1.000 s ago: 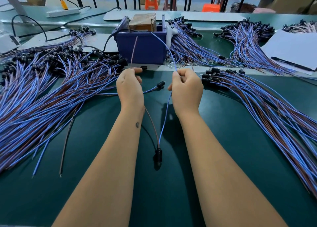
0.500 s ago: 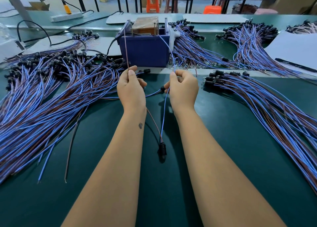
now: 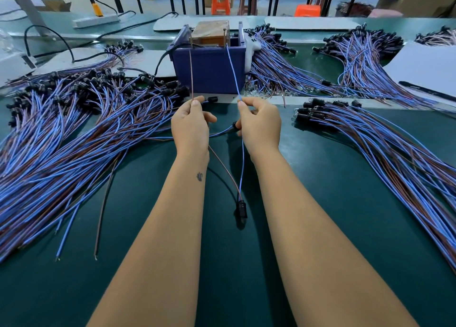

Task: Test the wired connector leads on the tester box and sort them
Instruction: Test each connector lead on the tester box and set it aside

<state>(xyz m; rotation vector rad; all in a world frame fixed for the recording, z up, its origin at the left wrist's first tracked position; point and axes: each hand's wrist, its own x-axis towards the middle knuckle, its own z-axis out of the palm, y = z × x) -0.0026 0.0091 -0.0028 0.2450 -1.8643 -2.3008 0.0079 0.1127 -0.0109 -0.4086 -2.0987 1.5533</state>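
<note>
1. One lead held up over the bench [image 3: 320,215]: brown wire [image 3: 191,75] pinched in left hand [image 3: 190,126] fingers, blue wire [image 3: 233,72] pinched in right hand [image 3: 261,126] fingers, connector [image 3: 241,209] hanging low between the forearms.
2. Both bare ends raised to the two upright pins on the tester [image 3: 209,62]; contact too small to confirm.
3. Risks, as judged: thin wires bending off the pins, giving a false fail; ends touching each other; dangling connector snagging nearby leads.
4. Blue box holding a brown block and pins; nothing else visible inside.
5. Left pile [image 3: 61,141] and right pile [image 3: 394,149] lying loose, easily mixed.
</note>
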